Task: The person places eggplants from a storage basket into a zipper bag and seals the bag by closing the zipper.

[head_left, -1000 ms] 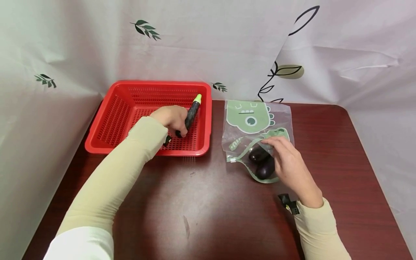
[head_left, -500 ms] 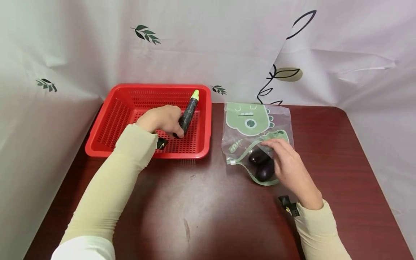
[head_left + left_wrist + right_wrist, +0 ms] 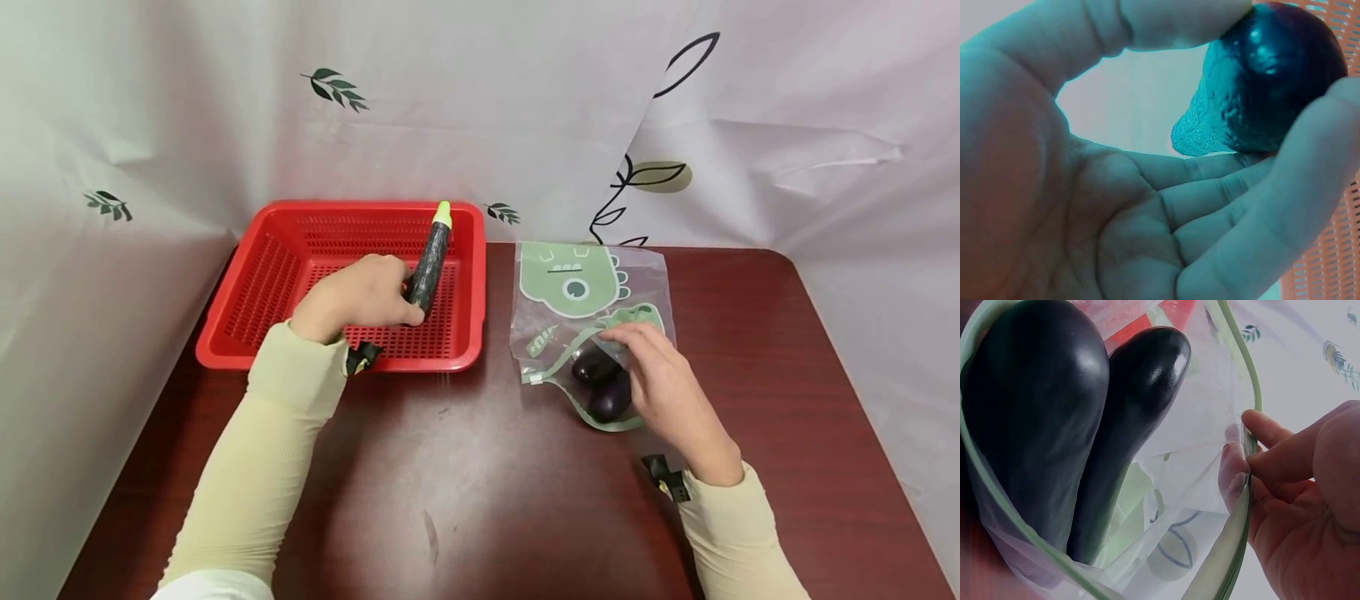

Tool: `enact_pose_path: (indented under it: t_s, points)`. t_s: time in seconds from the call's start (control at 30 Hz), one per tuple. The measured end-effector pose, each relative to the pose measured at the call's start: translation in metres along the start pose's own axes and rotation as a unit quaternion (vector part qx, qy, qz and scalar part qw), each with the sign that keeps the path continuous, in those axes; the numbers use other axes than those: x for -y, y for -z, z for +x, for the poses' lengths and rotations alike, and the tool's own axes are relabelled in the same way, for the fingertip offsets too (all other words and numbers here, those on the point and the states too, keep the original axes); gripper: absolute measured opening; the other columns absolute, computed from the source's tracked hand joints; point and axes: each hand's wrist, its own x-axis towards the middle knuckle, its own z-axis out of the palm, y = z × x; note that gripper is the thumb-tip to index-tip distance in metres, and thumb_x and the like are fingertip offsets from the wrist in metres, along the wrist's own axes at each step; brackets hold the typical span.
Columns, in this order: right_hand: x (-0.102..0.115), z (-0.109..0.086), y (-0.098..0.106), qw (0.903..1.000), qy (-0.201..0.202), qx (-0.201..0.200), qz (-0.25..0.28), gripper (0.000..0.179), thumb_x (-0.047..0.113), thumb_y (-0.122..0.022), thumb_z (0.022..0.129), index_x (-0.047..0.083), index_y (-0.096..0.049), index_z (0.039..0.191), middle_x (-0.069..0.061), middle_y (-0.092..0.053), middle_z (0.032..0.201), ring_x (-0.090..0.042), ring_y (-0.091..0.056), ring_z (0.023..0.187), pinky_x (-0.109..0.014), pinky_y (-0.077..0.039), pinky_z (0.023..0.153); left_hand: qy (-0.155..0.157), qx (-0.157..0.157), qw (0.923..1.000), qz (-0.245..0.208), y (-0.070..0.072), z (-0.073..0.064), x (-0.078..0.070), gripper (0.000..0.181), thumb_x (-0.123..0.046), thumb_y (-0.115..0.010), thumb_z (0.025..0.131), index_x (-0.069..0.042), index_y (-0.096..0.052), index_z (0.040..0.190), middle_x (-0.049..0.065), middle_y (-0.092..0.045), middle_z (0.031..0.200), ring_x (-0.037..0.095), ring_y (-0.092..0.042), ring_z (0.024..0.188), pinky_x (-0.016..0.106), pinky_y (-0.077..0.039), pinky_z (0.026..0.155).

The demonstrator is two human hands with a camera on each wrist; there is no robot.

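Note:
My left hand (image 3: 356,296) grips a dark green zucchini (image 3: 430,265) near its lower end, over the right part of the red basket (image 3: 468,333). Its bright yellow-green stem end points up and away, level with the basket's back rim in the head view. The left wrist view shows the zucchini's shiny rounded end (image 3: 1279,75) between thumb and fingers. On the right, a clear zip bag (image 3: 525,325) with a green cartoon print lies with its mouth spread. Two dark purple eggplants (image 3: 1038,419) are inside. My right hand (image 3: 671,392) pinches the bag's green-edged rim (image 3: 1254,394).
The basket has slotted walls and stands at the table's back left. A reddish-brown wooden table (image 3: 420,467) carries everything, and the bag's white slider (image 3: 536,379) sits at its left corner. White leaf-printed cloth (image 3: 465,108) hangs behind and at both sides.
My left hand has drawn back a little and raised the zucchini, tilting it more upright, its stem end now up at the back rim. My right hand keeps its hold on the bag.

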Motion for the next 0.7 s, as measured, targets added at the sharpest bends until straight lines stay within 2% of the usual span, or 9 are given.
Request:
enact_pose_path:
  t_s: [0.13, 0.43, 0.7]
  points:
    - [0.001, 0.000, -0.001, 1.0000, 0.003, -0.002, 0.000, 0.042, -0.022, -0.050, 0.084, -0.002, -0.064, 0.118, -0.013, -0.062, 0.115, -0.028, -0.059, 0.112, -0.036, -0.045, 0.095, -0.015, -0.024, 0.9994, -0.020, -0.005, -0.007, 0.001, 0.016, -0.022, -0.069, 0.082, -0.007, -0.062, 0.081, 0.006, -0.059, 0.067, 0.020, -0.053, 0.062, 0.034, -0.044, 0.060]
    - [0.001, 0.001, -0.002, 0.9999, 0.009, -0.008, 0.005, 0.042, -0.023, -0.050, 0.084, -0.002, -0.064, 0.118, -0.014, -0.063, 0.115, -0.029, -0.059, 0.112, -0.034, -0.044, 0.096, -0.031, -0.056, 0.9963, -0.057, -0.018, -0.018, -0.004, 0.019, -0.022, -0.068, 0.082, -0.007, -0.061, 0.092, 0.004, -0.059, 0.065, 0.018, -0.051, 0.059, 0.034, -0.043, 0.057]
    - [-0.001, 0.001, -0.003, 0.9999, 0.010, -0.010, 0.004, 0.041, -0.023, -0.050, 0.083, -0.003, -0.064, 0.117, -0.014, -0.063, 0.114, -0.029, -0.059, 0.111, -0.034, -0.044, 0.096, -0.047, -0.082, 0.9930, -0.071, -0.031, -0.029, -0.016, 0.019, -0.022, -0.067, 0.081, -0.011, -0.060, 0.095, 0.002, -0.061, 0.069, 0.018, -0.054, 0.063, 0.035, -0.046, 0.061]
